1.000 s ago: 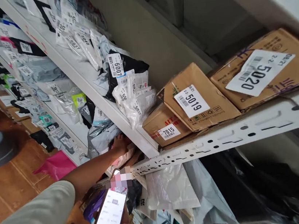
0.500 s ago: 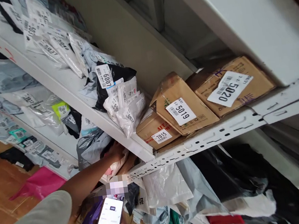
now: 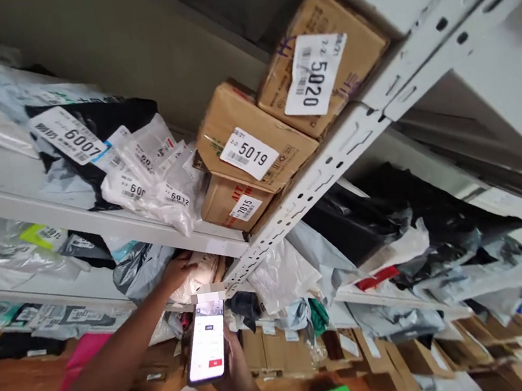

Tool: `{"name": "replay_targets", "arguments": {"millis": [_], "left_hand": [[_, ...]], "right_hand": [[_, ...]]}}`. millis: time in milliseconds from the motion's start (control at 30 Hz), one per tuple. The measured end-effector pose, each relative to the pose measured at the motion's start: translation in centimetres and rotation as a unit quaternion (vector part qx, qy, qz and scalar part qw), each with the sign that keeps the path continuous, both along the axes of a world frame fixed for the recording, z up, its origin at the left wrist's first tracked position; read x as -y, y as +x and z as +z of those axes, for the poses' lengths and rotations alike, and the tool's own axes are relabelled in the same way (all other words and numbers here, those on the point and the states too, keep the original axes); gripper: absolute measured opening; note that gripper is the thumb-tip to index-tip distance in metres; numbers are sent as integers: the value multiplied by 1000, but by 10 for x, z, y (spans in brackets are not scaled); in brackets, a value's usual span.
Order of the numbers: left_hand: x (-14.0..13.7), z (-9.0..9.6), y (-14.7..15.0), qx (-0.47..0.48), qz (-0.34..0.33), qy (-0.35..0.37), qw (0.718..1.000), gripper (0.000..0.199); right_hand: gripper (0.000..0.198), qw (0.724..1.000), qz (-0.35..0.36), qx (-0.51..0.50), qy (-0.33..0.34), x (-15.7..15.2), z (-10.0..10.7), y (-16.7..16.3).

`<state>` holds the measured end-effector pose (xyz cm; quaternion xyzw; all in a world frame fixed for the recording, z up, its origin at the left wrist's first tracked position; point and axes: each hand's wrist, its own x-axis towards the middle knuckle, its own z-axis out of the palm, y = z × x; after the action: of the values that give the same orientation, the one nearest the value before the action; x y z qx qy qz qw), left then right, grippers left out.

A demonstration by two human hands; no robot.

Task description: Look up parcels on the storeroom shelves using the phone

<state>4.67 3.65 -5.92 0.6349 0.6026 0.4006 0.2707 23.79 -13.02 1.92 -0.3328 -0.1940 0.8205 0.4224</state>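
Note:
My right hand (image 3: 235,359) is closed around a smartphone (image 3: 205,341), its lit white screen with a red button facing me. My left hand (image 3: 177,272) reaches under the upper shelf and grips a pale pinkish plastic parcel (image 3: 202,274) on the level below. Its fingers lie over the near side of the parcel and are partly in shadow. The phone's top end is just below that parcel. A grey plastic parcel (image 3: 142,270) lies left of my left hand.
Three labelled cardboard boxes, among them box 5019 (image 3: 255,151), sit above on the shelf beside a metal shelf beam (image 3: 333,160). Bagged parcels such as black bag 6007 (image 3: 102,123) fill the left. Black bags (image 3: 369,213) lie right; cartons (image 3: 281,350) stand below.
My view has turned and shifted, so the shelf appears less tilted and the boxes sit higher. The phone is more upright, nearer the parcel. The parcel under my left hand shows more.

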Motion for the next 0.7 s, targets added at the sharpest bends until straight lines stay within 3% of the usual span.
{"name": "replay_targets", "arguments": {"millis": [333, 700], "left_hand": [[2, 24, -11, 10, -90, 2, 996, 37], [2, 28, -10, -8, -87, 5, 996, 35]], "right_hand": [[67, 997, -44, 1, 64, -48, 14, -41], [70, 994, -62, 9, 90, -56, 19, -40]]}}
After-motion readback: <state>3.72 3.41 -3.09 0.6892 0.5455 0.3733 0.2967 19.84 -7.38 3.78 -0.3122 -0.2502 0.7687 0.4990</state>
